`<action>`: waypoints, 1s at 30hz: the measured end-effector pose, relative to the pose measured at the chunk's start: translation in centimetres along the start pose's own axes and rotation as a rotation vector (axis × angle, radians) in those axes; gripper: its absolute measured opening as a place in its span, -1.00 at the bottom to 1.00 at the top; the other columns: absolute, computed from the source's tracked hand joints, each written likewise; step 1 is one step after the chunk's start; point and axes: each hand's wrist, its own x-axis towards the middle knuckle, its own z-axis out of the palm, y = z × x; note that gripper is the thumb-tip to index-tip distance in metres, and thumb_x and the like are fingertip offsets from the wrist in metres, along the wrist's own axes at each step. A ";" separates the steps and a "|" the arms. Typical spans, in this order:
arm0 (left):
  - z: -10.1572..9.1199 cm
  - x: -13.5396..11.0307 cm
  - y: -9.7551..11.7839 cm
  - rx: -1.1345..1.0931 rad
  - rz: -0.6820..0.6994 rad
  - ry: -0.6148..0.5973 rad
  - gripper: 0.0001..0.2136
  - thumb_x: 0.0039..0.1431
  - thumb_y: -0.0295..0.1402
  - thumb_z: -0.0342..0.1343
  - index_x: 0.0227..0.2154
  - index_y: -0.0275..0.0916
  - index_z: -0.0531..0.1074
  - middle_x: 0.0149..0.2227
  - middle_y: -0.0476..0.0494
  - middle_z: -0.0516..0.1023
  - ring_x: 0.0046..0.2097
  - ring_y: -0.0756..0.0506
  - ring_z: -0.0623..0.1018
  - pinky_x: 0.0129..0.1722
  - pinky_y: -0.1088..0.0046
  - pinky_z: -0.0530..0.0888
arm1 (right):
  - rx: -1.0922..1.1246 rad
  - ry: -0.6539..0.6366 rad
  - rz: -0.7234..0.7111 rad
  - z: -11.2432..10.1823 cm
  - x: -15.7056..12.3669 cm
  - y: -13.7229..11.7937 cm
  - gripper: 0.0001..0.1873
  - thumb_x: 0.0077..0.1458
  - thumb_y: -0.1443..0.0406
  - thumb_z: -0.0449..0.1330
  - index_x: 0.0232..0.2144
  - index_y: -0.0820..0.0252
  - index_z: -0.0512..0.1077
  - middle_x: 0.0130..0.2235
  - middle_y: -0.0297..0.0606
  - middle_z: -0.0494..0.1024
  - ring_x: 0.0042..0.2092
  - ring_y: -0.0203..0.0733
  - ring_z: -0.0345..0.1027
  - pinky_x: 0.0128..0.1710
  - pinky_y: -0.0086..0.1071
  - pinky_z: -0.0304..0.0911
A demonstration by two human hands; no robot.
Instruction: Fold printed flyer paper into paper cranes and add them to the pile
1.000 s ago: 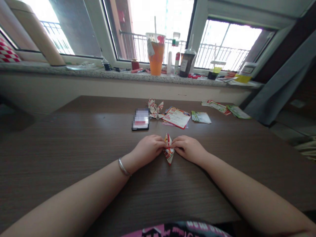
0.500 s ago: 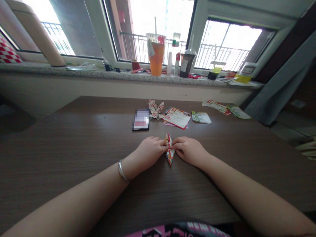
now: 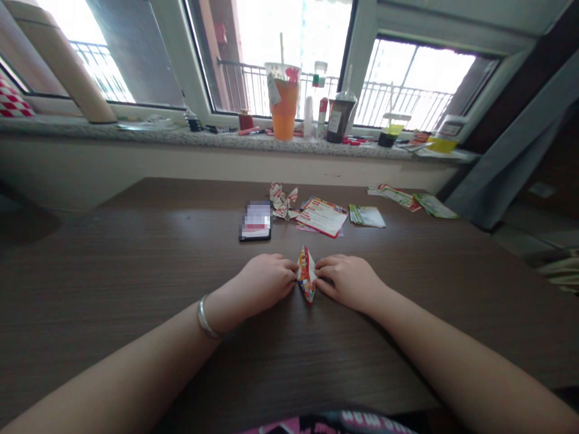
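Left hand (image 3: 265,282), right hand (image 3: 348,282) pinch pointed paper fold (image 3: 306,274) (glossy, printed).

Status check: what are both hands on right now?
Left hand, right hand: both pressing the folded paper model from either side. Smartphone lies beyond, not touching.

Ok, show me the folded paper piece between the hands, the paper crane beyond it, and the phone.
Folded paper piece (image 3: 306,274): head view, point on its middle.
Origami crane (image 3: 283,202): head view, point on its body.
Smartphone (image 3: 256,221): head view, point on its blurred screen.
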 end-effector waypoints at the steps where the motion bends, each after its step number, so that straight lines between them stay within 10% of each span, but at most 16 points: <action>1: -0.1 0.0 0.0 0.001 0.007 -0.007 -0.83 0.20 -0.43 0.06 -0.33 -0.25 0.57 -0.26 -0.15 0.61 -0.20 -0.11 0.57 -0.13 0.36 0.47 | -0.002 0.003 -0.002 0.0 0.0 -0.2 -0.61 0.24 0.07 0.02 -0.25 0.09 0.58 -0.09 -0.22 0.59 -0.09 -0.11 0.46 -0.11 -0.32 0.33; 17: 1.6 0.3 -0.3 -0.081 0.074 0.082 -0.81 0.20 -0.39 0.06 -0.14 -0.24 0.45 -0.10 -0.20 0.49 0.02 -0.16 0.45 0.16 0.17 0.31 | 0.017 0.058 -0.036 1.2 0.2 0.5 -0.55 0.20 0.12 0.08 0.05 0.24 0.42 0.09 -0.10 0.47 0.08 0.00 0.34 0.10 -0.16 0.24; 30: 2.0 0.4 0.9 0.021 0.021 0.134 -0.75 0.24 -0.43 0.02 -0.05 -0.25 0.46 -0.09 -0.19 0.54 -0.15 -0.14 0.48 -0.08 0.27 0.46 | 0.075 0.158 -0.125 2.0 1.2 2.2 -0.74 0.24 0.30 0.08 -0.12 0.15 0.54 -0.09 -0.22 0.59 -0.06 -0.14 0.38 -0.01 -0.28 0.29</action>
